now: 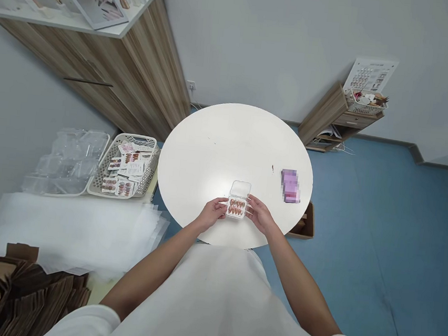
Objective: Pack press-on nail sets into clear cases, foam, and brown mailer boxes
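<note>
A small clear plastic box [237, 205] with several reddish press-on nails inside rests on the near part of a round white table [225, 152]. Its lid is flipped open away from me. My left hand [212, 212] pinches the box's left side with curled fingers. My right hand [259, 215] grips the box's right side in the same way. Both forearms reach in from below.
A blurred purple item [290, 185] lies on the table's right side. A white basket [126, 166] of nail cards and clear plastic trays [68, 161] sit to the left. Flattened cardboard [18, 291] lies lower left. A wooden cabinet [137, 80] and a small shelf [338, 115] stand behind.
</note>
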`<state>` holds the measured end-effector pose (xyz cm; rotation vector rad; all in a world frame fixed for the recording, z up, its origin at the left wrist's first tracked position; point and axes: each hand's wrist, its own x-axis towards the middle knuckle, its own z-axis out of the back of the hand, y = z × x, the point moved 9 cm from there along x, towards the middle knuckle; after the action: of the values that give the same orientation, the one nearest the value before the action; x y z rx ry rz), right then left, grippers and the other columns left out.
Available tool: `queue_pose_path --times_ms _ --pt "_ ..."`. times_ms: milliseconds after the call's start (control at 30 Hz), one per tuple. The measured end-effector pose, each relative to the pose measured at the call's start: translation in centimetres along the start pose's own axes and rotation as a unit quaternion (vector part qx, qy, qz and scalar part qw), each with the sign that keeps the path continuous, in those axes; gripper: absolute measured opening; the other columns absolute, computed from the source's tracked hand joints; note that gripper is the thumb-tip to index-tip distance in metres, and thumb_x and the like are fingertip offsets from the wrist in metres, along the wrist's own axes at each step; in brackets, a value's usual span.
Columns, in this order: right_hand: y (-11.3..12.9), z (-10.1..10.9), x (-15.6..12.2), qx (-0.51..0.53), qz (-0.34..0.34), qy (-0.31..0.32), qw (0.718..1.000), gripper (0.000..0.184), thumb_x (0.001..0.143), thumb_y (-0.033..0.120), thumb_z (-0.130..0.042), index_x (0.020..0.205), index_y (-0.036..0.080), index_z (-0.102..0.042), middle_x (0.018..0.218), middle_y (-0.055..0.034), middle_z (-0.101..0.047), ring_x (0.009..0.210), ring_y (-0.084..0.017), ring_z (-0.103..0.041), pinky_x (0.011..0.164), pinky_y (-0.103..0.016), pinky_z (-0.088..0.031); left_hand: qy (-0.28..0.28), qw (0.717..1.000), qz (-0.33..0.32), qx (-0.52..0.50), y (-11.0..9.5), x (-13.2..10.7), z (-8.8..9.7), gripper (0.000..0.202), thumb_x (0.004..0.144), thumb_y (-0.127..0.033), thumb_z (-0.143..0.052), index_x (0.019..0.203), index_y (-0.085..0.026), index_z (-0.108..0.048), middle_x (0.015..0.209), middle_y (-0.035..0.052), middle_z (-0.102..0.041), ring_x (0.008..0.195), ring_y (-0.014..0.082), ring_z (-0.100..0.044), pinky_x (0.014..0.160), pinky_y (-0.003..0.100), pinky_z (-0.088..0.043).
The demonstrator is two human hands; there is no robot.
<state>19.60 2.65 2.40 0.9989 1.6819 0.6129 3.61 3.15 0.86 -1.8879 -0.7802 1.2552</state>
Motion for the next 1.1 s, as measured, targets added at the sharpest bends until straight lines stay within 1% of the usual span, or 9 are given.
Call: queue_pose_path --times_ms 100,233,400,567,700,833,900,1000,1100 --pt "0.9 0.1 0.6 0.005 -0.006 0.01 1.0 0.04 0.069 0.037 -0.061 0.106 0.025 -0.054 0.114 -0.0065 -0.056 0.091 -0.017 -0.058 0.074 -0.033 -0.048 0.017 1.0 0.008 -0.008 -0.1 -0.1 -0.5 0.045 0.065 -0.032 -0.067 0.106 -0.017 -0.054 0.081 0.0037 -0.06 0.069 0.0101 -0.056 0.067 0.029 -0.047" --pt "1.7 0.4 1.3 0.006 0.007 0.017 1.0 0.043 0.066 0.03 -0.064 0.108 0.027 -0.052 0.114 -0.0055 -0.056 0.09 -0.016 -0.058 0.072 -0.033 -0.048 0.031 0.999 0.027 -0.031 0.0 -0.1 -1.1 0.047 0.066 -0.031 -0.068 0.108 -0.018 -0.053 0.08 0.0029 -0.06 0.067 0.0087 -0.056 0.067 0.028 -0.046" --pt "2.3 0.7 1.5 -0.006 0.03 0.021 0.999 0.04 0.065 0.028 -0.064 0.103 0.027 -0.052 0.115 -0.0044 -0.055 0.095 -0.017 -0.056 0.074 -0.034 -0.048 0.013 0.997 0.046 -0.063 0.1 0.0 -1.2 0.048 0.065 -0.029 -0.069 0.107 -0.017 -0.052 0.079 0.0026 -0.061 0.065 0.0079 -0.056 0.067 0.027 -0.046" --pt "2.6 0.3 1.1 0.005 0.041 0.042 0.998 0.027 0.065 0.03 -0.063 0.091 0.023 -0.057 0.113 -0.0037 -0.056 0.095 -0.018 -0.055 0.077 -0.036 -0.048 0.002 0.994 0.063 -0.094 0.4 0.1 -1.5 0.042 0.065 -0.026 -0.069 0.103 -0.015 -0.055 0.084 0.0051 -0.062 0.066 0.0071 -0.055 0.067 0.025 -0.046" --pt "2.5 0.5 0.9 0.013 0.039 0.032 0.999 0.026 0.065 0.03 -0.063 0.089 0.021 -0.061 0.107 -0.005 -0.059 0.097 -0.019 -0.055 0.079 -0.036 -0.046 0.005 0.992 0.064 -0.105 0.4 0.2 -2.0 0.037 0.066 -0.028 -0.068 0.099 -0.015 -0.058 0.087 0.0061 -0.062 0.067 0.0074 -0.055 0.068 0.025 -0.046" --pt "2.2 0.7 0.7 0.038 0.048 0.014 0.998 0.033 0.065 0.029 -0.062 0.097 0.022 -0.059 0.108 -0.0048 -0.059 0.097 -0.018 -0.055 0.08 -0.035 -0.046 -0.01 0.99 0.065 -0.127 0.5 0.2 -2.2 0.037 0.066 -0.028 -0.068 0.1 -0.015 -0.058 0.086 0.0063 -0.062 0.066 0.0075 -0.055 0.069 0.026 -0.047" --pt "1.7 0.8 0.3 0.051 0.038 0.006 0.998 0.036 0.068 0.033 -0.06 0.102 0.023 -0.056 0.111 -0.0052 -0.058 0.097 -0.019 -0.056 0.079 -0.035 -0.047 -0.022 0.988 0.063 -0.136 0.6 0.3 -2.1 0.038 0.066 -0.028 -0.068 0.1 -0.015 -0.058 0.083 0.0056 -0.061 0.065 0.0072 -0.055 0.068 0.025 -0.047" --pt "0.6 0.7 -0.4 0.055 0.013 0.009 0.998 0.039 0.071 0.04 -0.057 0.107 0.024 -0.052 0.109 -0.0053 -0.057 0.091 -0.018 -0.058 0.077 -0.036 -0.049 -0.038 0.988 0.055 -0.142 0.7 0.5 -1.8 0.039 0.066 -0.027 -0.068 0.101 -0.015 -0.056 0.082 0.0048 -0.061 0.065 0.0068 -0.055 0.067 0.024 -0.047" --pt "-0.1 1.1 -1.1 0.031 0.004 0.0 1.0 0.042 0.069 0.039 -0.061 0.107 0.025 -0.051 0.102 -0.004 -0.058 0.083 -0.015 -0.059 0.077 -0.036 -0.05 -0.046 0.99 0.049 -0.127 0.8 0.8 -1.7 0.039 0.067 -0.029 -0.067 0.102 -0.015 -0.056 0.086 0.0063 -0.062 0.069 0.0084 -0.056 0.068 0.025 -0.047"
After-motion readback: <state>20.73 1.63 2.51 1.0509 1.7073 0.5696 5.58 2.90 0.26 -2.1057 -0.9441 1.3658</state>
